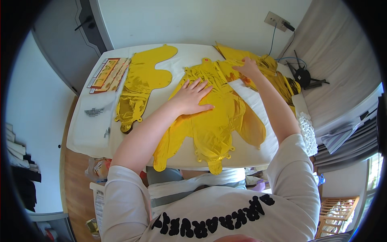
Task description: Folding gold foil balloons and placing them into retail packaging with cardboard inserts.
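Observation:
A deflated gold foil balloon (213,121) lies spread over the middle of the table, its rounded lobes reaching the near edge. My left hand (191,97) rests flat on its upper left part, fingers apart. Farther out and to the right, my right hand (248,68) has its fingers bent and closed on the foil by the balloon's upper right side; the fingertips are partly hidden. Beyond that hand is a heap of more crumpled gold foil (274,76). Another flat gold foil balloon (147,72) lies left of my left hand.
The white-covered table (86,137) carries printed orange-and-red packaging (108,75) and a clear plastic bag (94,111) at the left. At the right stand a black fan-like stand (304,76) and a pile of white rings (307,133). Cables hang from a wall socket (276,20).

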Motion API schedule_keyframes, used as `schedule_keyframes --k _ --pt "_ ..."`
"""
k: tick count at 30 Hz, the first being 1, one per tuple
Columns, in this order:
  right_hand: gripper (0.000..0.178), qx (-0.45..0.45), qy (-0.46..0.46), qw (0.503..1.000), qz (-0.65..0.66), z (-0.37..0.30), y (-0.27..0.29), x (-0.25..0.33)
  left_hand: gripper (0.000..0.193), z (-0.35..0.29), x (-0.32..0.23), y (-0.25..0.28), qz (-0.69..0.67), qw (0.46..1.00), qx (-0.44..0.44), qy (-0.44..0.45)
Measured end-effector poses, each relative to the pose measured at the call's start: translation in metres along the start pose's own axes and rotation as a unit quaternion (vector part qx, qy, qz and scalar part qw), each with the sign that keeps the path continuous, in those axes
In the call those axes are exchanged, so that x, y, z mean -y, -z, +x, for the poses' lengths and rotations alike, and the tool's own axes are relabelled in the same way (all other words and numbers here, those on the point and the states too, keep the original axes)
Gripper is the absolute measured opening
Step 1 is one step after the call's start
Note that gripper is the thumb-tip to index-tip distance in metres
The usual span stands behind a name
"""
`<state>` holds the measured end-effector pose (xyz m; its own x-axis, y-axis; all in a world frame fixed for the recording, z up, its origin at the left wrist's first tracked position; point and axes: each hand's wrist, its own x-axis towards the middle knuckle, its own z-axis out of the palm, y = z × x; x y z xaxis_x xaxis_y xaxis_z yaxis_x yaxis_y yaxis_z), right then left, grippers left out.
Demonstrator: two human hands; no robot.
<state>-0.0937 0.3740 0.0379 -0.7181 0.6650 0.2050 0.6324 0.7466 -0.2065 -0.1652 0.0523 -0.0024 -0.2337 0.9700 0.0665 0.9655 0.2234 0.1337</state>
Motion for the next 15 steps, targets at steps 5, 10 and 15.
schedule_keyframes --k 5,10,15 --pt "0.069 0.126 -0.015 0.986 0.109 0.013 -0.003 0.012 0.094 -0.003 0.003 -0.001 -0.001 1.000 0.009 0.002" --pt "0.060 0.207 -0.072 0.960 0.172 0.025 0.007 0.011 0.092 -0.003 0.001 0.003 -0.007 1.000 0.011 0.002" --pt "0.037 0.191 -0.093 0.930 0.301 0.019 0.017 0.028 0.091 -0.005 0.003 0.003 -0.009 1.000 0.019 0.009"
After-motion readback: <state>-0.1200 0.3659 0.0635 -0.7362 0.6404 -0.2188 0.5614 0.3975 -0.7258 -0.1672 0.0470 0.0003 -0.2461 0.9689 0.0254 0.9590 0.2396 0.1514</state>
